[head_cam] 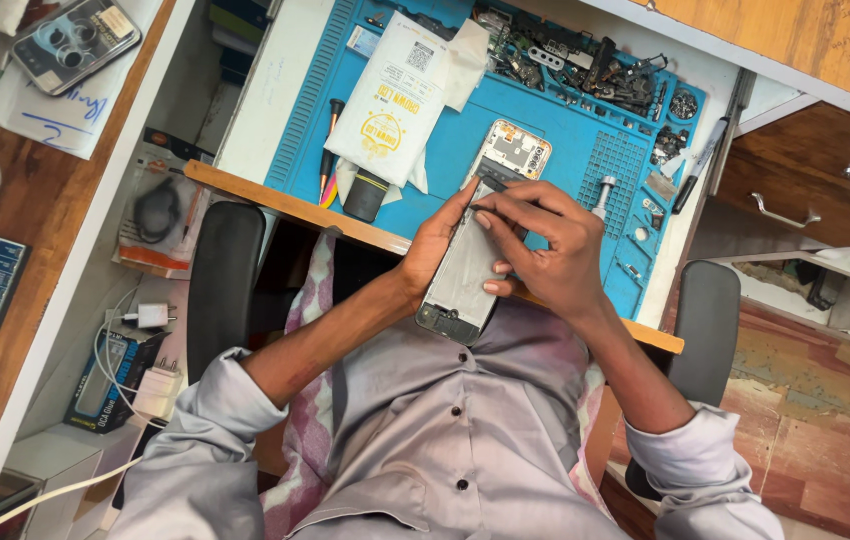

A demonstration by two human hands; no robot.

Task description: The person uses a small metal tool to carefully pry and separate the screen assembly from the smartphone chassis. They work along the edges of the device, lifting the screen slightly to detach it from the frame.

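R hand [545, 250] hides opened phone [465, 270] middle; L hand [435, 245] grips edge.

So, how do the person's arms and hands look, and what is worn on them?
Both hands, the left hand and the right hand, are bare, with no gloves, rings or watch to see. The forearms are bare too. The grey shirt has dark buttons, and its sleeves are rolled up to about the elbows.

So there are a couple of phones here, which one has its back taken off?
The opened phone held between the left hand and right hand over the blue mat, its inner parts bare. The other phone, top left, keeps its back with camera rings.
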